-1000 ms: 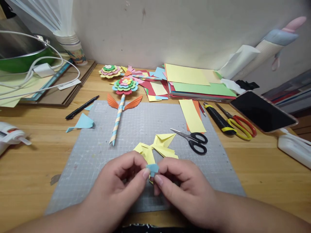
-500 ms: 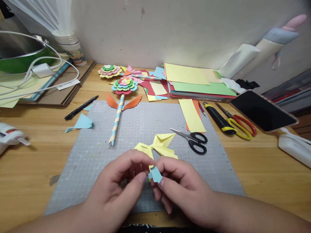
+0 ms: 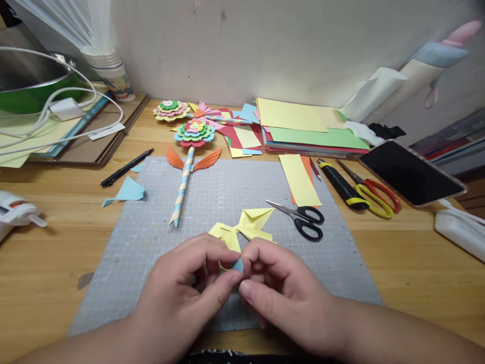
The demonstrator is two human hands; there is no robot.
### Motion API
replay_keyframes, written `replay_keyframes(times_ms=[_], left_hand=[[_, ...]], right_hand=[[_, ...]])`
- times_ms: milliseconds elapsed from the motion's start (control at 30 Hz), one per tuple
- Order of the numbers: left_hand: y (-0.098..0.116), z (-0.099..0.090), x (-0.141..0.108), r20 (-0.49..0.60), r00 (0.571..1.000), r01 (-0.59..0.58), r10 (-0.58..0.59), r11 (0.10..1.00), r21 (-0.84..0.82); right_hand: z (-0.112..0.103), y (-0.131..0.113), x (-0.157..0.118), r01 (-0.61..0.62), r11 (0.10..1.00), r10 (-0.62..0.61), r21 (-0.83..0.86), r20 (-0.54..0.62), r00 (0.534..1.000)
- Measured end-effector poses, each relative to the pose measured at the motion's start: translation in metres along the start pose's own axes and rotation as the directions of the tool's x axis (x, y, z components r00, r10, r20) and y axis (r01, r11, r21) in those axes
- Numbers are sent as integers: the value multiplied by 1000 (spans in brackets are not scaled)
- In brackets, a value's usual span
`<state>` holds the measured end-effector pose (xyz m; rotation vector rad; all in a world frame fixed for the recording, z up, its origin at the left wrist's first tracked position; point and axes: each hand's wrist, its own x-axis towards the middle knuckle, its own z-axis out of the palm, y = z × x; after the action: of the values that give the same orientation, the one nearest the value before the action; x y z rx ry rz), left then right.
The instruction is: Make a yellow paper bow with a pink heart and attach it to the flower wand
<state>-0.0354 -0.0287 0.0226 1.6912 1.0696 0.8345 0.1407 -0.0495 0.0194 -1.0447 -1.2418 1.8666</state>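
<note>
Just ahead of the bare left hand [image 3: 187, 280] and bare right hand [image 3: 286, 283], the folded yellow paper form [image 3: 250, 220] blocks the direct way. Left of it, the gridded grey mat [image 3: 129, 263] offers passage towards the blue-and-cream striped paper stem [image 3: 183, 187]; rightward, black-handled steel scissors [image 3: 297, 217] obstruct.

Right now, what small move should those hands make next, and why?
Perhaps tilt the blue paper more into view: the left hand pinches it and the right hand sits close beside it, leaving only a small patch in sight, so its edges are hard to check.
</note>
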Motion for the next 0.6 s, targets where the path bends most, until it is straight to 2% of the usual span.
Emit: replay_keyframes(times_ms=[67, 167, 233, 333, 467, 533, 600], left_hand=[[1, 1, 2, 19, 991, 135, -134, 986, -102], [2, 3, 5, 85, 941, 337, -326, 897, -287], [2, 4, 6, 123, 910, 414, -397, 837, -358], [1, 4, 8, 156, 890, 454, -428, 807, -378], [1, 3, 7, 181, 890, 455, -417, 823, -339], [0, 2, 6, 195, 890, 455, -411, 826, -333], [-1, 1, 6, 222, 880, 474, -420, 810, -346]], right_hand=[[0, 2, 1, 48, 997, -50, -63, -26, 998], [-1, 5, 2, 96, 984, -106, -147, -66, 992], [-1, 6, 3, 129, 969, -149, -213, -82, 985], [-2, 7, 2, 196, 921, -234, -338, -76, 969], [-2, 5, 0, 255, 842, -324, -475, -67, 944], [-2, 2, 0, 245, 852, -318, -463, -85, 944], [-3, 0, 0, 190, 895, -260, -403, -126, 957]])
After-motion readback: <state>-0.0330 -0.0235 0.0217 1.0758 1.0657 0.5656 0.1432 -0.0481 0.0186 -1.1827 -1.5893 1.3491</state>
